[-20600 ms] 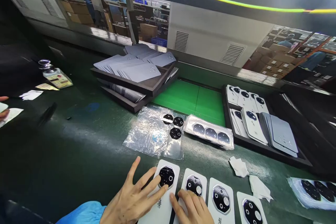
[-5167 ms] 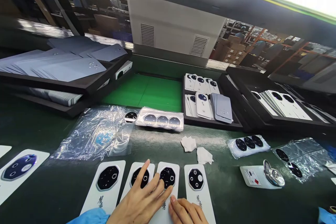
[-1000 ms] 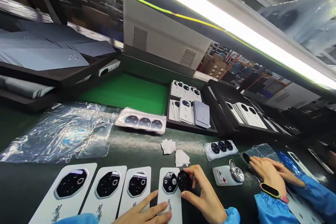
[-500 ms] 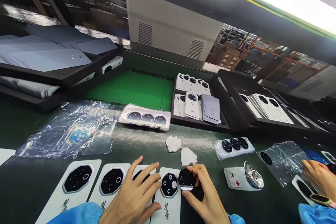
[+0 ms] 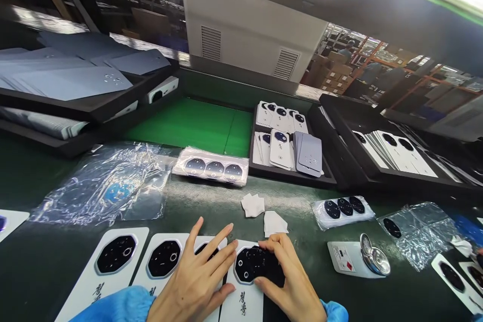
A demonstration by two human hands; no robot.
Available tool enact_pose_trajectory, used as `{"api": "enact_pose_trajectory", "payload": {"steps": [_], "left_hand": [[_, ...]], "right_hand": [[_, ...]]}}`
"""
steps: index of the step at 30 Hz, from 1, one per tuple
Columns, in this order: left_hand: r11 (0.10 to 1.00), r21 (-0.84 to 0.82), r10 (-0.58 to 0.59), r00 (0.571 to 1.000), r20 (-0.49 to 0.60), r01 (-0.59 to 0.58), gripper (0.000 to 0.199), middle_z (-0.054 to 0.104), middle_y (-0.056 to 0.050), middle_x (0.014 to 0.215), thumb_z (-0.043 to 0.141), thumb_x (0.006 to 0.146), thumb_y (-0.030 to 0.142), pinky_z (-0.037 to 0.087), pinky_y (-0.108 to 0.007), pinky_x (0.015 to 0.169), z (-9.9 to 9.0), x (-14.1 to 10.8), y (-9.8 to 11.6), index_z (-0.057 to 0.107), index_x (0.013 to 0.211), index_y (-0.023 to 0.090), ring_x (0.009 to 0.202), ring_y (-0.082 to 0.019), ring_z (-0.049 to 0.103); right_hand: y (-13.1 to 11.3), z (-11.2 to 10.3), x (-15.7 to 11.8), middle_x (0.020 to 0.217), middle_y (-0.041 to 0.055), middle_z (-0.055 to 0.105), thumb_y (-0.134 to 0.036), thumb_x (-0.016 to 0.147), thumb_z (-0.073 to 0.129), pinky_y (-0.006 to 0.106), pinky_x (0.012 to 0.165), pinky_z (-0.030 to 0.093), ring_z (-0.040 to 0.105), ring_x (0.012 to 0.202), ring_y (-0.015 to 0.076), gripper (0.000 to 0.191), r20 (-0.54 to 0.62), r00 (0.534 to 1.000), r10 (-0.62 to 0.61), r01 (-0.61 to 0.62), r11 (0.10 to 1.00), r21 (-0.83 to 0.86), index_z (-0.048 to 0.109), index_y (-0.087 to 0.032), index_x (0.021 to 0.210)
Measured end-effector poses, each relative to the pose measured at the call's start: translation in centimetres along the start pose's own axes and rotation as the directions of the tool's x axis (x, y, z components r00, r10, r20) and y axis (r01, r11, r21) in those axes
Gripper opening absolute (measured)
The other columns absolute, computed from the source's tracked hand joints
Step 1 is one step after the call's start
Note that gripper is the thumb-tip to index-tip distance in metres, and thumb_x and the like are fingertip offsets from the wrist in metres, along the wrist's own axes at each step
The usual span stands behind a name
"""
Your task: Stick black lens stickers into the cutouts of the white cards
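Observation:
My right hand (image 5: 292, 282) pinches a black camera lens cover (image 5: 257, 260) between thumb and fingers. The cover lies over the right part of the octagonal camera area of a white phone back panel (image 5: 252, 307); whether it is seated flat I cannot tell. My left hand (image 5: 198, 274) is spread palm down, fingers apart, its fingertips by that panel's left edge, partly hiding the panel beneath it. Further left, two more white panels, a nearer one (image 5: 147, 276) and an outer one (image 5: 88, 292), carry black octagonal covers and dark lettering.
Beyond my hands are white paper pieces (image 5: 275, 224), packs of covers (image 5: 211, 171) and clear plastic bags (image 5: 109, 191). A white dispenser bottle (image 5: 339, 261) with a metal top stands right. Black trays (image 5: 328, 178) hold panels at the back. Panels (image 5: 449, 274) lie far right.
My right hand has brought the lens cover left, from beside the panel onto its camera area. The other person's hand at the right has almost left the view. My left hand stays spread.

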State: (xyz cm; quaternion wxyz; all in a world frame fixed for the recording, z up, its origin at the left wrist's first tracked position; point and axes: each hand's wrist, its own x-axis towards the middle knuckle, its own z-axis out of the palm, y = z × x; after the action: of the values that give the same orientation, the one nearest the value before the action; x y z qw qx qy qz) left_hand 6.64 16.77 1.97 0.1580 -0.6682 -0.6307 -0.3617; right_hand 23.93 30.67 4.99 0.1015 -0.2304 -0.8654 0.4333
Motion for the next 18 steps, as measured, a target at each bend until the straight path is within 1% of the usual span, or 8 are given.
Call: {"api": "enact_pose_trajectory", "payload": {"steps": [3, 7, 11, 18], "left_hand": [[1.000, -0.010, -0.010, 1.000, 0.012, 0.010, 0.028, 0.072, 0.002, 0.110, 0.057, 0.094, 0.042, 0.003, -0.045, 0.123, 0.2, -0.1, -0.1, 0.067, 0.100, 0.017, 0.123, -0.021, 0.054], [1.000, -0.017, -0.001, 1.000, -0.001, 0.001, 0.028, 0.072, 0.001, 0.111, 0.058, 0.093, 0.042, 0.004, -0.045, 0.123, 0.4, -0.2, -0.1, 0.067, 0.097, 0.016, 0.123, -0.022, 0.053], [1.000, -0.016, 0.003, 1.000, -0.003, -0.003, 0.027, 0.072, 0.001, 0.111, 0.058, 0.093, 0.041, 0.004, -0.045, 0.123, 0.3, -0.2, -0.1, 0.067, 0.097, 0.015, 0.123, -0.022, 0.054], [1.000, -0.023, 0.008, 1.000, 0.005, -0.008, 0.026, 0.072, 0.001, 0.110, 0.059, 0.093, 0.040, 0.002, -0.046, 0.123, 0.2, -0.2, -0.2, 0.067, 0.099, 0.016, 0.123, -0.022, 0.055]], "right_hand": [[-0.6, 0.6, 0.4, 0.106, 0.0057, 0.048, -0.002, 0.070, 0.061, 0.034, 0.089, 0.044, 0.049, 0.102, 0.0212, 0.047, 0.055, 0.998, -0.019, 0.019, 1.000, 0.002, 0.053, -0.020, 0.113], [-1.0, 1.1, 1.1, 0.105, 0.0060, 0.047, 0.001, 0.068, 0.061, 0.034, 0.088, 0.043, 0.048, 0.100, 0.0213, 0.048, 0.092, 0.995, -0.028, 0.030, 0.999, -0.027, 0.053, -0.019, 0.111], [-0.9, 1.1, 1.3, 0.106, 0.0062, 0.047, 0.003, 0.067, 0.060, 0.034, 0.089, 0.043, 0.048, 0.101, 0.0213, 0.050, 0.107, 0.994, -0.023, 0.028, 0.998, -0.054, 0.052, -0.018, 0.112], [-0.6, 1.2, 1.1, 0.107, 0.0049, 0.049, 0.001, 0.065, 0.060, 0.035, 0.089, 0.046, 0.050, 0.101, 0.0214, 0.052, 0.091, 0.995, -0.043, 0.050, 0.995, -0.081, 0.052, -0.022, 0.111]]}}
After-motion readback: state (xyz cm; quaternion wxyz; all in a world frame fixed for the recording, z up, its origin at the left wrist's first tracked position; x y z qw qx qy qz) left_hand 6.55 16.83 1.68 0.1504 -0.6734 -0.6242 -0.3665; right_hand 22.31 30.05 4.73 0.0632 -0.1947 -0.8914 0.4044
